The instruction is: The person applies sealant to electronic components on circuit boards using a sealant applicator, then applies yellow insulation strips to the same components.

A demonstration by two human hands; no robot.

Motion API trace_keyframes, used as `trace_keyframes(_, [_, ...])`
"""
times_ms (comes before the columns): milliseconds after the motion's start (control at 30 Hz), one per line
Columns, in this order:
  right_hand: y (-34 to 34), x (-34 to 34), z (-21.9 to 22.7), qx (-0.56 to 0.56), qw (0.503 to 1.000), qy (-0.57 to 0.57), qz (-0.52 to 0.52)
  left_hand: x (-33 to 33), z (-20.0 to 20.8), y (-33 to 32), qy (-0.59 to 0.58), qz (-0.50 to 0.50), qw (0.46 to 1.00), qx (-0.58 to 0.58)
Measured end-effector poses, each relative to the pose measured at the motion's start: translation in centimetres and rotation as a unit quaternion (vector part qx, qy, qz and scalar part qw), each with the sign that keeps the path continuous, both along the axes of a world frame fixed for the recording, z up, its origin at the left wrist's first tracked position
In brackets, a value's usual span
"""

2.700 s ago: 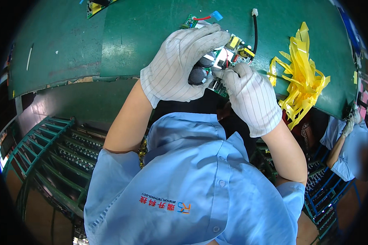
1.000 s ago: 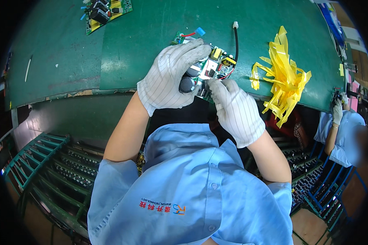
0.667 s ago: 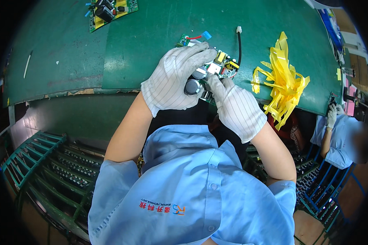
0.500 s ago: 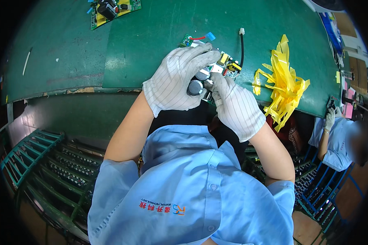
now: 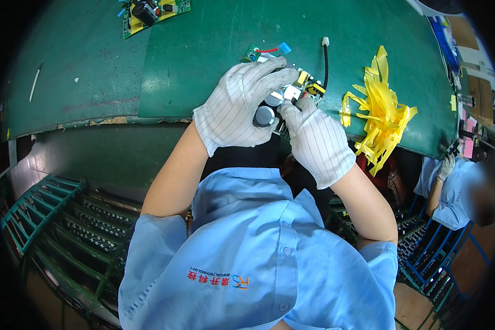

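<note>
One board (image 5: 293, 92), work in progress.
The left hand (image 5: 239, 104) grips the board's left side at the near edge of the worktop (image 5: 203, 49); the right hand (image 5: 318, 137) works beside the capacitors (image 5: 264, 116), its grip hidden, state indeterminate. Capacitors and black lead (image 5: 326, 66) are in place; work appears unfinished, the remainder not shown.

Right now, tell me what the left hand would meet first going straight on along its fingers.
Probably the yellow component on the circuit board, just past the left hand; depth is unclear, so it might pass above.
</note>
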State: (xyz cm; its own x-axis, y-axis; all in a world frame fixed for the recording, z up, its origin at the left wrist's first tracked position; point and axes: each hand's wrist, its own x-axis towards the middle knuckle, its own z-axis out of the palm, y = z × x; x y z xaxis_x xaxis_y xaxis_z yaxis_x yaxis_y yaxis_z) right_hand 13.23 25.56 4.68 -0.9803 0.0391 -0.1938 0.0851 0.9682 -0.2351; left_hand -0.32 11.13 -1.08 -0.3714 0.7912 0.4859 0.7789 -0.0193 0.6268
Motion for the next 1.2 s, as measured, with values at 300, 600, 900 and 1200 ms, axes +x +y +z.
trace_keyframes(300, [0.5,1.5,1.5,-0.141,0.970,0.164,-0.116,0.0,0.3,0.0,-0.015,-0.009,1.000,-0.003])
trace_keyframes(600, [1.1,4.7,2.4,-0.325,0.944,-0.009,-0.059,-0.1,0.3,-0.1,-0.012,-0.011,1.000,-0.004])
trace_keyframes(900, [1.4,2.7,-1.9,-0.317,0.943,0.105,-0.009,0.0,0.5,0.1,-0.014,-0.014,1.000,0.002])
trace_keyframes(1200, [1.0,1.4,-0.5,-0.107,0.993,0.051,-0.008,-0.1,0.6,-0.1,-0.016,-0.017,1.000,-0.006])
